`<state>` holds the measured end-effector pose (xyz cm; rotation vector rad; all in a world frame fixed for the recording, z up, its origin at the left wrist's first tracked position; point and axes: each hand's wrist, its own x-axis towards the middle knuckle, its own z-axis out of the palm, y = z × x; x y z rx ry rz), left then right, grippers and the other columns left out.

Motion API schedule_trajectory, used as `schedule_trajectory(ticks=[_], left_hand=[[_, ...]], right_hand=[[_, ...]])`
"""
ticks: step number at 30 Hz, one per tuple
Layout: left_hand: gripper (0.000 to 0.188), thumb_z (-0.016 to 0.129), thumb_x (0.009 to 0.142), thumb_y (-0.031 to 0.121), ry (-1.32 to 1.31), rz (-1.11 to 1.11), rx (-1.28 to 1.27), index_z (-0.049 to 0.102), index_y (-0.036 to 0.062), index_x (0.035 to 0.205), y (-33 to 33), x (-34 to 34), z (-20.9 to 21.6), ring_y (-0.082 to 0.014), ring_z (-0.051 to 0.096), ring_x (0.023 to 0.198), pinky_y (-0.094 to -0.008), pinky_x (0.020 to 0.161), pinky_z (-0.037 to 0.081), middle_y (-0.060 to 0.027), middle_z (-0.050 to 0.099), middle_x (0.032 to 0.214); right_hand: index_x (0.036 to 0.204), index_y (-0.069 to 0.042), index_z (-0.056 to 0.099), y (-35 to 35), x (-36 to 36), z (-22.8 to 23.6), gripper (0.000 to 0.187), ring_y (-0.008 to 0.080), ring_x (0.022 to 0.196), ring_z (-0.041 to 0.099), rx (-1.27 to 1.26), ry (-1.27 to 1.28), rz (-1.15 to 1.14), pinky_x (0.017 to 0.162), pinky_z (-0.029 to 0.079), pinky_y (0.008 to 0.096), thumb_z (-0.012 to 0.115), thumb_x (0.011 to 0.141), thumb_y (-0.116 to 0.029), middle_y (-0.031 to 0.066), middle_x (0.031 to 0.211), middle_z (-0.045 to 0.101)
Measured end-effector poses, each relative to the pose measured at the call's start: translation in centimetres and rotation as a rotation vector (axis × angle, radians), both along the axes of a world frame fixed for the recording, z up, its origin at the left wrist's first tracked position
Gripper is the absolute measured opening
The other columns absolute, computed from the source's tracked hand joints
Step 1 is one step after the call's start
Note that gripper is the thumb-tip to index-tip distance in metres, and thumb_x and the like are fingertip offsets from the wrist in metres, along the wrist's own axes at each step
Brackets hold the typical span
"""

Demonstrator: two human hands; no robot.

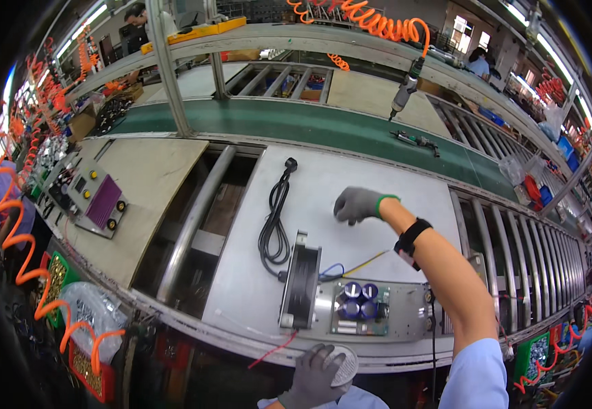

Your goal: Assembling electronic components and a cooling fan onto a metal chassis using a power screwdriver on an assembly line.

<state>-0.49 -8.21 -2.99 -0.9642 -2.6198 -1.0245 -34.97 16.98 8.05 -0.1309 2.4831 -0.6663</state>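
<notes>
Over the white board (255, 204), my right hand (360, 205), in a grey glove, is raised with its fingers curled together; whatever is in them is hidden or too small to make out. My left hand (312, 378), also gloved, grips a round light-grey dish (346, 365) at the near edge. Between the hands lies a metal chassis plate (408, 310) bearing a circuit board (360, 327) and several dark-blue capacitors (352, 290). A black rectangular housing (303, 285) stands at its left end, with blue and yellow wires (361, 264) beside it. A black power cord (273, 235) lies coiled farther left.
A purple-fronted unit (102, 203) sits on the left board. Rollers (534, 255) run along the right. Beyond is a green conveyor (262, 119), with a power screwdriver (405, 95) hanging above it from an orange coiled hose (378, 27). Parts bins (91, 375) stand lower left.
</notes>
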Motion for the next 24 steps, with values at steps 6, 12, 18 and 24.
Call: schedule_trajectory(ticks=[6,12,18,24], left_hand=[[0.070,0.085,0.059,0.038,0.093,0.206,0.075,0.061,0.0100,0.119,-6.4,4.4,3.2,-0.0401,0.054,0.111,-0.0516,0.092,0.045,-0.0205,0.054,0.120],[0.072,0.082,0.061,0.028,0.166,0.832,-0.113,0.053,0.0096,0.125,-18.5,9.9,3.2,-0.0443,0.053,0.110,-0.0535,0.093,0.044,-0.0232,0.052,0.123],[0.068,0.082,0.064,0.033,0.293,1.417,-0.353,0.056,0.0080,0.122,-32.9,15.2,5.4,-0.0448,0.051,0.115,-0.0543,0.097,0.042,-0.0230,0.051,0.127],[0.013,0.066,0.079,0.022,0.419,1.490,-0.697,0.062,0.0098,0.076,-43.6,16.1,5.6,-0.0400,0.061,0.071,-0.0529,0.067,0.048,-0.0152,0.062,0.074]], right_hand=[[0.098,-0.005,0.075,-4.8,6.1,-1.9,0.030,0.0296,0.076,0.068,0.418,0.026,0.375,0.073,0.053,0.0403,0.063,0.073,-0.016,0.0156,0.089,0.074],[0.078,-0.007,0.074,2.4,7.5,-7.9,0.021,0.0349,0.069,0.059,0.355,0.389,0.456,0.069,0.050,0.0457,0.072,0.073,-0.028,0.0214,0.084,0.069],[0.070,-0.010,0.078,0.7,9.2,-3.4,0.012,0.0252,0.069,0.073,0.622,0.320,0.177,0.068,0.059,0.0379,0.077,0.066,-0.021,0.0136,0.073,0.073],[0.084,-0.013,0.075,-4.5,15.1,3.8,0.011,0.0307,0.088,0.074,0.868,0.763,0.118,0.077,0.058,0.0423,0.065,0.081,-0.011,0.0128,0.091,0.075]])
